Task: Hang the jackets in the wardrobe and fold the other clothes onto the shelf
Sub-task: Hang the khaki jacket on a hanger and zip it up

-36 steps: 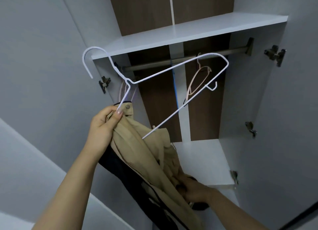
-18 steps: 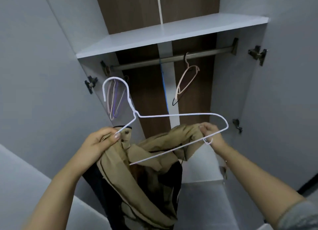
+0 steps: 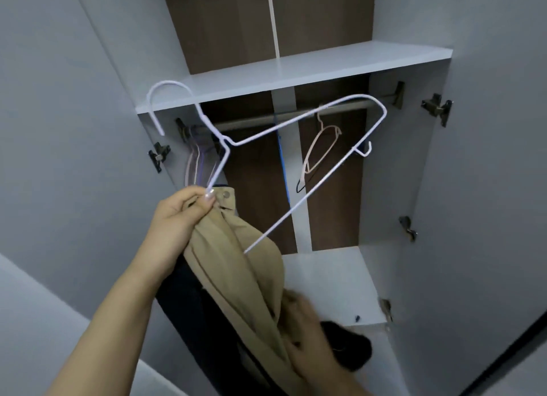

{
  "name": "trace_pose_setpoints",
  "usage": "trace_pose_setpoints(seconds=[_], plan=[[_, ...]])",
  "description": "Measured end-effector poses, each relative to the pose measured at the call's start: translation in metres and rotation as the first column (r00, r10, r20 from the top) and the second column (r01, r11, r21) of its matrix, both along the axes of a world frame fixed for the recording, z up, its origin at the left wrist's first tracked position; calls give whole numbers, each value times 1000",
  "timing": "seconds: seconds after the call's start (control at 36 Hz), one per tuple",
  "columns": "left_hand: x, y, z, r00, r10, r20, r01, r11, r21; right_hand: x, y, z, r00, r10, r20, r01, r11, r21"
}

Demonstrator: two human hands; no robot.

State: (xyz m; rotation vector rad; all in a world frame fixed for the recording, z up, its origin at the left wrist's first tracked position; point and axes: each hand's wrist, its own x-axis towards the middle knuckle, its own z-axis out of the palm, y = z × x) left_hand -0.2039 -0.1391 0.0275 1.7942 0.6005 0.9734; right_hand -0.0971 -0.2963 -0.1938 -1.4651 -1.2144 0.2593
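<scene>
My left hand (image 3: 174,221) grips the collar of a tan jacket (image 3: 236,265) with dark lining, together with one arm of a white wire hanger (image 3: 296,123). The hanger tilts up in front of the open wardrobe, its hook at the upper left, one arm end poking into the jacket. My right hand (image 3: 310,333), blurred, holds the jacket's lower folds. The metal rail (image 3: 266,120) runs under the white shelf (image 3: 296,70).
A pink hanger (image 3: 321,150) hangs mid-rail, and several pale hangers (image 3: 198,161) bunch at its left end. A white lower shelf (image 3: 328,280) sits below. Open doors with metal hinges (image 3: 436,108) flank both sides.
My right hand let go of the hanger's right end and dropped to the jacket's lower folds. The hanger swung up from level to tilted, and the view shifted slightly.
</scene>
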Motion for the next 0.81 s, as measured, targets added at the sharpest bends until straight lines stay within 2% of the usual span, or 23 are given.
trace_pose_setpoints(seconds=[0.03, 0.08, 0.14, 0.19, 0.25, 0.39, 0.53, 0.61, 0.72, 0.81], plan=[[3, -4, -2, 1000, -4, -14, 4, 1000, 4, -11, 1, -6, 981, 130, -142, -134, 991, -17], [4, -9, -6, 999, -1, -34, 1, 1000, -1, -23, 3, -12, 906, 207, -369, -231, 973, -23], [2, -9, -8, 999, 24, -31, -25, 1000, -16, -28, 4, -11, 846, 206, -491, -233, 972, 7], [-2, -8, -9, 999, 43, -30, -44, 999, -27, -30, 7, -9, 812, 217, -542, -216, 974, 66], [-7, -8, -11, 999, 42, -30, -43, 998, -39, -30, 11, -6, 830, 144, -538, -148, 988, 36], [-15, -11, -18, 999, 10, -48, -13, 998, -65, -1, 29, -21, 895, -194, -402, 100, 965, -242], [-30, -8, -25, 999, -6, -48, 1, 993, -120, 54, 33, -23, 880, -321, -349, 223, 930, -293], [-41, -8, -29, 992, -90, -92, 77, 988, -137, 80, 34, -6, 881, -283, -380, 189, 945, -266], [-61, -1, -28, 968, -151, -201, 142, 988, -60, 121, 24, 46, 951, -72, -300, 22, 986, -165], [-71, 4, -28, 943, -193, -272, 182, 981, -66, 149, 20, 90, 967, 28, -252, -85, 972, -217]])
